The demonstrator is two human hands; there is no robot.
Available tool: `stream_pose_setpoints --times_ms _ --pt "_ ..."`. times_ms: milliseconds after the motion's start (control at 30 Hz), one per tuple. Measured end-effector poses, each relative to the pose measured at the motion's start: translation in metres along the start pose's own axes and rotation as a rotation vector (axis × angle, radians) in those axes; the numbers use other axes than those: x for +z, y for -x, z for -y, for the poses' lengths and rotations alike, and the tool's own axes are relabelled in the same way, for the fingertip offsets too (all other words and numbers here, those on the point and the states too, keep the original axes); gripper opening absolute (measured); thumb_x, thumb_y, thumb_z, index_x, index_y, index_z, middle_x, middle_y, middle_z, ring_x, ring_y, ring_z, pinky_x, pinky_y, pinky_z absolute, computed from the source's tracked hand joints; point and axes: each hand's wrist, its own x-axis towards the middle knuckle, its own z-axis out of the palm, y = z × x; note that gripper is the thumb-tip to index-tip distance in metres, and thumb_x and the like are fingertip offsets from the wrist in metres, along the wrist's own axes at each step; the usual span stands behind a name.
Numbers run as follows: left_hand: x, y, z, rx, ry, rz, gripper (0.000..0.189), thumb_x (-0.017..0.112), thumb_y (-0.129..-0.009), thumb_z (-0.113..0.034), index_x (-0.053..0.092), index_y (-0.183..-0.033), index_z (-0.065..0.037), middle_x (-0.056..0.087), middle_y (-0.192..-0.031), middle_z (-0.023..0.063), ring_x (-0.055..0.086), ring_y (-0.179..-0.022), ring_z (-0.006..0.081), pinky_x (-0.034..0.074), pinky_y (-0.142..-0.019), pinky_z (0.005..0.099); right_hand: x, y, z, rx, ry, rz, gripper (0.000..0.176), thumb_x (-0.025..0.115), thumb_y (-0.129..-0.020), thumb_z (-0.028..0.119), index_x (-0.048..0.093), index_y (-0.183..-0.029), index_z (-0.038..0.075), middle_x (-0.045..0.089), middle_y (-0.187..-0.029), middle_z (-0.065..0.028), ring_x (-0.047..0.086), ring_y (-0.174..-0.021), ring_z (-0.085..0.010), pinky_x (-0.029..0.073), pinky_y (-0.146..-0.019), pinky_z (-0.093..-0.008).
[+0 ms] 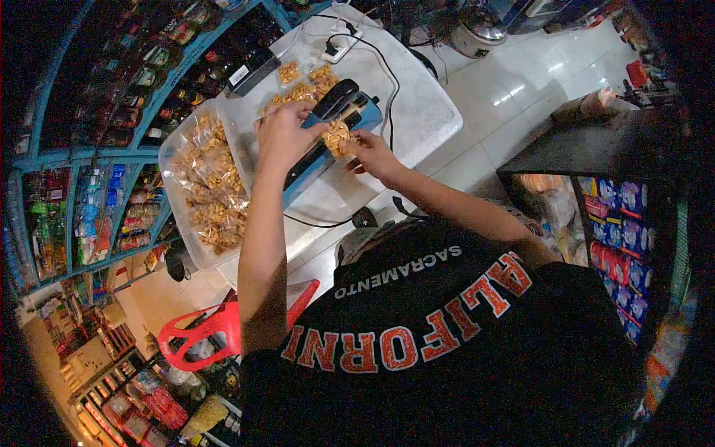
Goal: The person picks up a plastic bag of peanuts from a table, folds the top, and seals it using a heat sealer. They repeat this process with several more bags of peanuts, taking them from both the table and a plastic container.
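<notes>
A small clear bag of golden-brown snacks [337, 138] is held between my two hands over a blue sealing machine [316, 160] with a black arm. My left hand [287, 134] is closed on the bag's left side, near the black arm. At the bag's right edge, my right hand [370, 155] pinches it with thumb and fingers. More snack bags [302, 93] lie on the white table [428, 108] behind my left hand. To the left, a clear plastic bin [170, 145] holds several filled bags.
A white power strip [342, 43] and black cables lie at the table's back. Behind the bin is a dark box with a white label [238, 74]. Blue shelves with bottles [89, 216] stand left, a red chair [201, 339] below, and a dark counter [596, 149] right.
</notes>
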Motion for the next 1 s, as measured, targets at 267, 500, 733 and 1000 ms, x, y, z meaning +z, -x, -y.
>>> stream_pose_setpoints --times_ms 267,500,733,1000 --pt "-0.004 -0.017 0.073 -0.055 0.774 0.305 0.032 0.062 -0.075 -0.019 0.058 -0.104 -0.005 0.060 -0.098 0.0053 0.053 -0.093 0.0133 0.037 -0.085 0.0262 0.001 0.005 0.007 -0.074 0.073 -0.036 0.043 0.058 -0.078 0.035 0.047 -0.107 0.006 0.057 -0.082 -0.0064 0.056 -0.058 -0.0131 0.044 -0.049 -0.0244" --pt "0.007 -0.042 0.087 -0.028 0.738 0.682 0.032 0.059 -0.073 -0.011 0.057 -0.105 -0.003 0.059 -0.100 0.0047 0.053 -0.091 0.0137 0.038 -0.084 0.0244 0.000 0.005 0.008 -0.084 0.055 -0.043 0.044 0.059 -0.078 0.033 0.048 -0.107 0.002 0.058 -0.080 -0.0083 0.057 -0.056 -0.0133 0.044 -0.046 -0.0243" --pt "0.030 -0.059 0.099 -0.009 0.685 0.794 0.027 0.055 -0.072 -0.009 0.059 -0.098 -0.001 0.059 -0.093 0.0045 0.051 -0.089 0.0131 0.038 -0.081 0.0236 -0.001 0.003 0.005 -0.060 0.042 -0.027 0.033 0.055 -0.081 0.030 0.048 -0.103 0.006 0.059 -0.083 -0.0042 0.057 -0.058 -0.0113 0.042 -0.050 -0.0211" --pt "0.035 -0.058 0.096 0.010 0.590 0.786 0.030 0.053 -0.074 -0.011 0.056 -0.102 -0.001 0.059 -0.092 0.0054 0.052 -0.086 0.0135 0.039 -0.079 0.0243 -0.001 0.002 0.003 -0.076 0.065 -0.035 0.037 0.056 -0.081 0.031 0.047 -0.106 0.004 0.058 -0.084 -0.0043 0.057 -0.057 -0.0110 0.043 -0.049 -0.0212"
